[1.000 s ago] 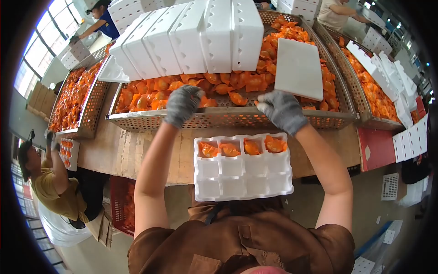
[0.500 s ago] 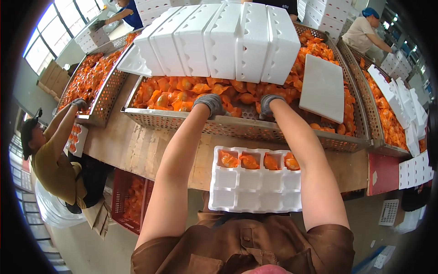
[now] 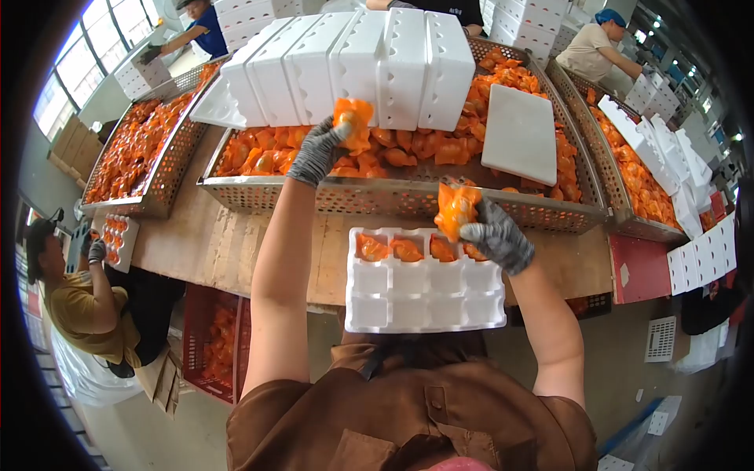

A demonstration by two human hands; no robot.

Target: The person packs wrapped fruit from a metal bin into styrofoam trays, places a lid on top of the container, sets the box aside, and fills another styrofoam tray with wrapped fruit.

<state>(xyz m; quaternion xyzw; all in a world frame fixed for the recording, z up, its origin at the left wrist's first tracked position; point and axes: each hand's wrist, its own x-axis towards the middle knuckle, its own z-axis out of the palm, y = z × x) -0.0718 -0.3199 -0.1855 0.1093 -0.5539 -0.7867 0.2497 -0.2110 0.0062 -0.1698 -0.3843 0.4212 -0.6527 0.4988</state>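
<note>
My left hand (image 3: 316, 151), in a grey glove, is closed on a round item in orange film (image 3: 355, 129), held up over the metal bin. My right hand (image 3: 504, 239), gloved too, grips another film-wrapped item (image 3: 456, 210) above the back right of the white foam tray (image 3: 424, 321). Wrapped pieces (image 3: 407, 250) sit in the tray's back row; the two front rows of compartments hold nothing. The perforated metal bin (image 3: 330, 198) behind holds many more wrapped items (image 3: 263, 151). What exactly the film encloses is hard to make out.
White foam boxes (image 3: 306, 71) stand in a row across the bin, and a foam lid (image 3: 518, 133) leans at its right. More bins flank it. A co-worker (image 3: 90, 298) handles a tray at left; others work behind. A red crate (image 3: 196, 365) is below.
Both hands have come up out of the bin, each with a wrapped item. The right hand has moved back toward the tray. The co-worker at left has lowered their hands to a tray.
</note>
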